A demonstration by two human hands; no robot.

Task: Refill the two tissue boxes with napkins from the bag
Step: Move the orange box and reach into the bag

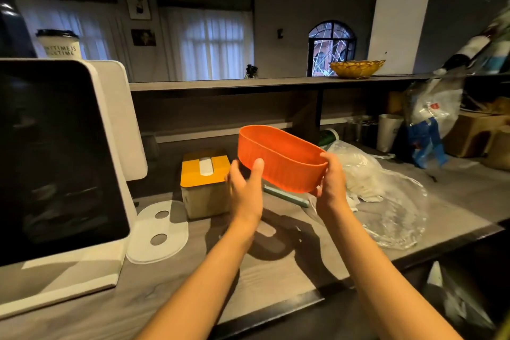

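Observation:
An orange ribbed oval tissue box shell [278, 160] is lifted above the counter with its open side up, and it looks empty inside. My left hand [245, 185] grips its near left end and my right hand [331, 176] grips its right end. To the left stands a square tissue box with a yellow lid [205, 174], a white napkin showing through its slot. A clear plastic bag with white napkins [367, 182] lies on the counter to the right. A flat lid with a slot [266, 229] lies in shadow under my hands.
A large white-framed screen [60, 152] fills the left. A translucent oval plate with two holes [158, 232] lies by its base. Cups, bags and cardboard boxes [430, 124] crowd the back right. A shelf [248, 83] runs overhead with a yellow basket [356, 67]. The counter edge [358, 279] is near.

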